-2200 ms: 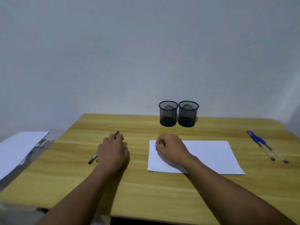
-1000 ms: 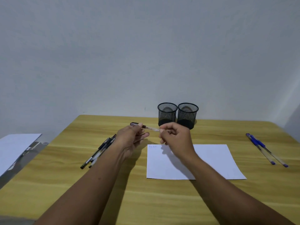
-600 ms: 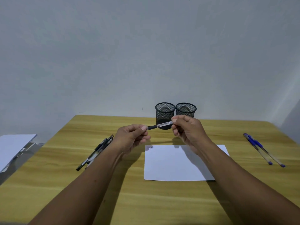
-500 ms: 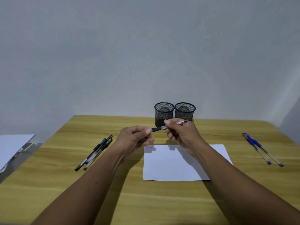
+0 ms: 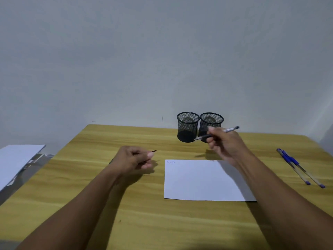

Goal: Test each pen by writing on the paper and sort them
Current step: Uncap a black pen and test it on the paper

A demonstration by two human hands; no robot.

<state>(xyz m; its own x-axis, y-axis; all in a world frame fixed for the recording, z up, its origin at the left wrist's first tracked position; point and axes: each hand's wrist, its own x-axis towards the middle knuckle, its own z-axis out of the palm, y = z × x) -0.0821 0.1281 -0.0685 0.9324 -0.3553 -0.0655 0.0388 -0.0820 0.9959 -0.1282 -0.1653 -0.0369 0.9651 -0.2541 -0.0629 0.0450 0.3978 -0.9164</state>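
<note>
The right hand (image 5: 225, 147), grip closed round the pen (image 5: 229, 130), hovers behind the paper (image 5: 201, 181); the left hand (image 5: 133, 159), left of the paper, pinches a dark cap (image 5: 154, 151). Bring the tip down lightly onto bare paper.

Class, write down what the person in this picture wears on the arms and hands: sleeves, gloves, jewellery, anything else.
Nothing worn shows. The left hand and right hand are ungloved, with no rings on the fingers in view. Neither wrist carries a watch or band, and the left forearm and right forearm have no sleeves down to the picture's lower edge.
</note>
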